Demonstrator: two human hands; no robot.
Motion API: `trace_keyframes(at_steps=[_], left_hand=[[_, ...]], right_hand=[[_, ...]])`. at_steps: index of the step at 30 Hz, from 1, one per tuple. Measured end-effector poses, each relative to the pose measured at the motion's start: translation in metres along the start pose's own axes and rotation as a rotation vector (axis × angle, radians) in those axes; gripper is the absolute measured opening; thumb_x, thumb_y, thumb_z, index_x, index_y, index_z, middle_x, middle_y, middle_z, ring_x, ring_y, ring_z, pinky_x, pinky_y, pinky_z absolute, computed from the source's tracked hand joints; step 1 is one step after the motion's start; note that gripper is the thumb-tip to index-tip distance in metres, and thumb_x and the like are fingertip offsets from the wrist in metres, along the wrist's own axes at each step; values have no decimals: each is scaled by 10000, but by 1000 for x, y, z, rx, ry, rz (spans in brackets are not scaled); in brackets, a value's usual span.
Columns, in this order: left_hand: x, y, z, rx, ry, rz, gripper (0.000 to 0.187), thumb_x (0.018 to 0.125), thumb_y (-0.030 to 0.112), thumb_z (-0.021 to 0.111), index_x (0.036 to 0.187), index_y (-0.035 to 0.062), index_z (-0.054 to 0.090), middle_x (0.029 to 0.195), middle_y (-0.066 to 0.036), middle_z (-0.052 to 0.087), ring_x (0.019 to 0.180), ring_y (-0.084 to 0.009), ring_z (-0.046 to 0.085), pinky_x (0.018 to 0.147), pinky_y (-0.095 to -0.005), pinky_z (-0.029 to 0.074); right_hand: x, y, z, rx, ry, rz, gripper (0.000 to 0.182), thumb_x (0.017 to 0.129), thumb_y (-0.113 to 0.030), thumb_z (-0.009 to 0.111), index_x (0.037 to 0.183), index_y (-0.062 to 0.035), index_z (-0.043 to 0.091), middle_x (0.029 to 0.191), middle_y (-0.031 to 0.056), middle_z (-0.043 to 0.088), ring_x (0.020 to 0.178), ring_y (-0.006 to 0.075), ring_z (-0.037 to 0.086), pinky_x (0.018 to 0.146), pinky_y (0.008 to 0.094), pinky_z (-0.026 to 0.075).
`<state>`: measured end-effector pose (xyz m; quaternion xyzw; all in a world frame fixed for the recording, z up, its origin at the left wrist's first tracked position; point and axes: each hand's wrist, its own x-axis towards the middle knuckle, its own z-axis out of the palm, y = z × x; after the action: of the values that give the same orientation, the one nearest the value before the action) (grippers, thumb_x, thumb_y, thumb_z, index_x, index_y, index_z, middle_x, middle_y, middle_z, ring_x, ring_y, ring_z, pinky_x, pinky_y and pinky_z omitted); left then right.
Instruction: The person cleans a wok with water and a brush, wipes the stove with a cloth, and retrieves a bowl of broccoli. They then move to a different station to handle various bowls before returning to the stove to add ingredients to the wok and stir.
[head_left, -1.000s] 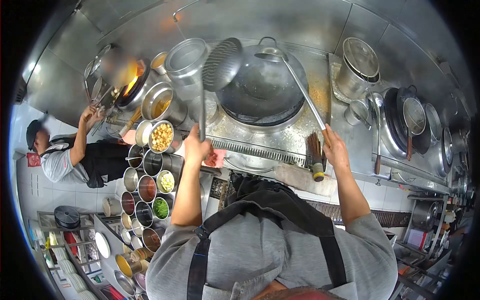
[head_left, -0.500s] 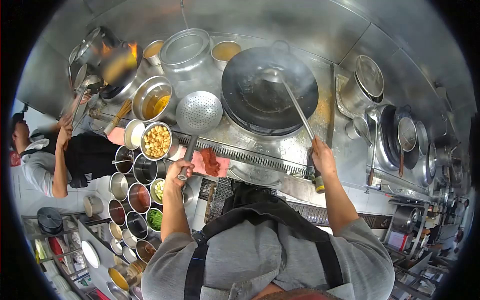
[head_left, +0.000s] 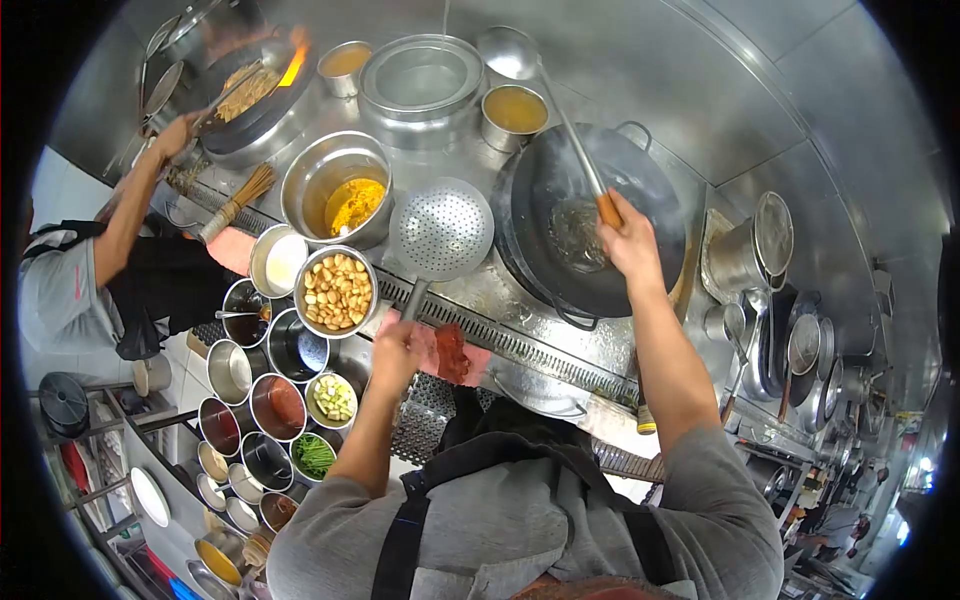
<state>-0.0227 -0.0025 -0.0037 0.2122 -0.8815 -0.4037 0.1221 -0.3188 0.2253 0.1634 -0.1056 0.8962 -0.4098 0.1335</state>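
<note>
My left hand [head_left: 396, 354] is closed round the handle of a perforated strainer ladle [head_left: 441, 228]. The strainer's bowl is empty and sits between a deep steel pot [head_left: 300, 188] holding yellow-orange liquid and the wok. In my right hand [head_left: 632, 242] is the wooden grip of a long ladle [head_left: 582, 150]. Its round bowl is at the back, just behind a small pot of amber liquid [head_left: 515, 108]. My right forearm crosses over the black wok [head_left: 640, 170], which has a little shiny liquid in its bottom and thin steam above.
A bowl of peeled, nut-like pieces [head_left: 337, 290] and several seasoning pots stand left. A wide lidless pot of water [head_left: 420, 76] is at the back. A co-worker's hand [head_left: 176, 134] works at a flaming wok [head_left: 245, 95]. Red and pink cloths [head_left: 453, 352] lie on the front edge.
My right hand has raised the ladle out of the wok and swung it back and left. The strainer remains in my left hand. The whole view has shifted.
</note>
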Motion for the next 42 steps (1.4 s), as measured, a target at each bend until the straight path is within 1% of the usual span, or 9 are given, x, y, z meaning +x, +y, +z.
trace_keyframes(at_steps=[7,10,13,22,26,31,32,36,42], left_hand=[[-33,-10,70,93,-162,-229,453,714,245,653,1033,-61,553,945,-259,615,822,-428,602,772,-484,492],[-36,-13,82,-6,-197,-374,544,691,287,694,1067,-63,513,910,-257,600,876,-424,586,798,-475,484],[-34,-11,91,53,-79,-280,462,671,260,719,968,-36,525,900,-251,591,908,-409,577,811,-459,481],[-34,-8,110,138,43,-244,564,665,189,691,1130,-57,485,965,-232,619,919,-405,589,835,-462,475],[-39,-15,82,-461,-51,-480,436,678,147,662,1057,-36,549,903,-162,666,850,-313,656,744,-409,528],[-71,-33,55,-1601,-326,-796,379,780,107,556,1135,-25,554,887,-128,638,714,-247,619,601,-343,520],[-70,23,36,-1563,-92,-887,390,798,132,550,1152,-33,543,865,-121,627,703,-248,616,572,-335,505],[-94,2,55,-1399,-299,-874,396,811,105,554,1188,-7,509,870,-117,625,660,-232,610,552,-320,513],[-106,72,55,-1169,-119,-780,302,780,-25,565,1078,-19,516,848,-101,616,593,-192,596,477,-282,490]], right_hand=[[106,-42,90,-273,0,-272,550,744,-164,598,1277,-55,516,1033,226,636,1017,418,573,893,415,457],[138,-50,129,-237,-84,-238,479,748,-140,594,1216,-45,562,906,225,666,806,369,652,715,403,527],[142,-69,154,284,-287,-19,76,712,-26,578,769,13,547,595,104,583,423,151,519,347,265,374],[108,-68,130,1141,-407,256,179,767,-52,561,923,32,536,688,133,571,470,184,509,368,259,340],[80,-29,68,1350,-468,237,233,773,-77,563,974,39,545,759,152,582,489,173,508,360,230,339],[8,26,-30,1234,-309,186,320,784,-107,574,1072,25,533,823,120,582,491,134,495,339,208,334],[-8,41,-45,1188,-253,143,342,794,-119,573,1098,31,521,847,116,576,491,115,488,328,195,330],[-58,107,-107,889,-53,109,374,763,-118,605,1101,33,551,796,96,583,471,129,486,316,216,323],[-126,207,-183,354,51,161,441,752,-126,602,1176,-7,579,663,23,548,472,121,498,387,272,355]])
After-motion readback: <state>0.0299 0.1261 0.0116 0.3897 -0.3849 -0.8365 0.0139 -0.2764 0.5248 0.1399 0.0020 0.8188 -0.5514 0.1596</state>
